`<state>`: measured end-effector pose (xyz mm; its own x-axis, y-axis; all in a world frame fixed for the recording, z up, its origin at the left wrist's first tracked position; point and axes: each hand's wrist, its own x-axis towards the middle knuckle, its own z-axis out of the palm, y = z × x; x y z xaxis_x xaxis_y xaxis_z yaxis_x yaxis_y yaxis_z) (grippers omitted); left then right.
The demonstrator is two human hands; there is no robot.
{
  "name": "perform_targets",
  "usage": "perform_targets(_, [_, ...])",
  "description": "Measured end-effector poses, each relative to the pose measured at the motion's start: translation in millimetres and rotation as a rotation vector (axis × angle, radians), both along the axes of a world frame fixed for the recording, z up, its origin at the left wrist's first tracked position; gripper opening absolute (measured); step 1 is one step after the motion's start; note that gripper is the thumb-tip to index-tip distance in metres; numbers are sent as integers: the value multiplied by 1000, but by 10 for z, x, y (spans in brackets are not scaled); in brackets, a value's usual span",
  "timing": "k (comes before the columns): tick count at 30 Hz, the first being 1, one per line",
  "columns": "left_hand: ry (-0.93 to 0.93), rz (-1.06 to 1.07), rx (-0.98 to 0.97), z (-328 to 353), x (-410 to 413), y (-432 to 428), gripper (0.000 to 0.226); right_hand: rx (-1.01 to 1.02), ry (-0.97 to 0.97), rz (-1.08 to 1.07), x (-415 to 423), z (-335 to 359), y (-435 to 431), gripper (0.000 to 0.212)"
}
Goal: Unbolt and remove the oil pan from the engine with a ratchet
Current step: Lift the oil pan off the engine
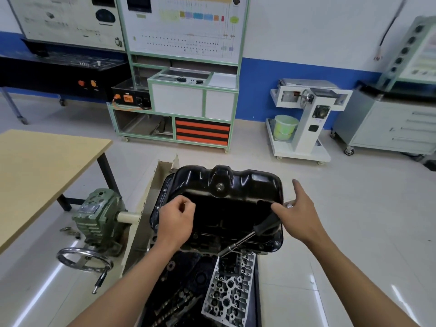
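Note:
The black oil pan (226, 185) sits bottom-up on top of the engine (188, 274), with its drain plug (220, 186) facing me. My left hand (175, 220) rests on the pan's left flange with fingers loosely curled; I cannot tell whether it pinches a bolt. Over the pan's right flange my right hand (298, 213) holds small silvery pieces (289, 205) under its thumb, index finger pointing away. A ratchet (250, 234) with a black grip lies slanted across the pan's near right corner, in neither hand.
A green gearbox (99, 213) with a steel handwheel (85, 258) stands at the engine stand's left. A wooden table (42, 171) fills the left. A grey cylinder head (231, 289) lies below the pan. Wheeled training benches and cabinets line the far wall.

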<state>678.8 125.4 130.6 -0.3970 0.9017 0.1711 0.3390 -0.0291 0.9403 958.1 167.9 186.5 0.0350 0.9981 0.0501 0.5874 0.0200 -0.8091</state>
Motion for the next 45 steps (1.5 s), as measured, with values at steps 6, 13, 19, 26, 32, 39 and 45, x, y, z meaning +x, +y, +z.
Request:
perform_targets(6, [6,176,74,1,-86,23,16,-214,-93,25,95,-354,-151,106])
perform_targets(13, [120,204,-288,-204,-639,308,33,-268,-129,149,141,-461,-15,81])
perform_targets(19, [78,134,-486,-206,-677,440,76,-305,-211,201,140,-403,139,83])
perform_targets(26, [-61,162,-398,-244,-708,442,60,-242,-64,197,111,-383,144,53])
perform_targets(32, [-157,222,-337,-205,-935,229,66,-176,-49,299,-88,-89,159,50])
perform_targets(39, [-204,381,-237,237,-1686,-242,85,-77,-48,498,-970,298,209,49])
perform_targets(45, [-240,639,-142,621,-3237,-721,102,-24,17,740,-2768,548,426,60])
